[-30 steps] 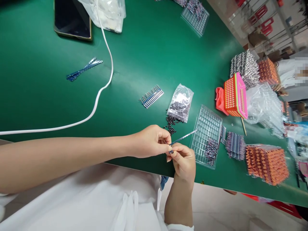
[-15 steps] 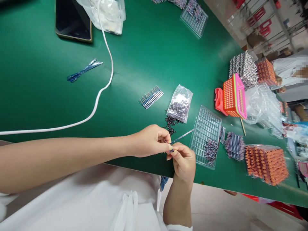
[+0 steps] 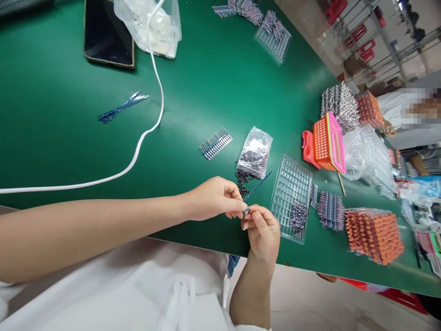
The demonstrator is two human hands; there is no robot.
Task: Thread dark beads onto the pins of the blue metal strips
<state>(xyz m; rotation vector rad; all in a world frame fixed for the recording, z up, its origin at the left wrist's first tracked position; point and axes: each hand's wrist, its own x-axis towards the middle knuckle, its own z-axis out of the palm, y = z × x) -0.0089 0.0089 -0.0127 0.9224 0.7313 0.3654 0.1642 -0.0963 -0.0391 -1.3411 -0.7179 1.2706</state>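
Observation:
My left hand (image 3: 220, 198) is closed, thumb and fingers pinching a thin blue metal strip (image 3: 259, 185) that sticks out toward the upper right. My right hand (image 3: 262, 230) meets it at the fingertips, thumb and forefinger pressed together at the strip's near end; what they pinch there is too small to make out. Just beyond the hands, small dark beads (image 3: 243, 177) lie loose at the mouth of a clear plastic bag (image 3: 255, 151) of beads. A comb-like strip with wire pins (image 3: 216, 143) rests left of the bag.
Right of my hands lies a clear compartment tray (image 3: 291, 184) with small pinned parts. Beyond are stacked orange parts (image 3: 374, 234) and a pink-orange basket (image 3: 327, 140). A white cable (image 3: 139, 142), a phone (image 3: 108, 37) and blue strips (image 3: 122, 108) are left. Another person's hand shows far right.
The strip has swung to point more steeply away from me. My right forefinger and thumb have drawn slightly back from the left fingers. The whole view has shifted a little.

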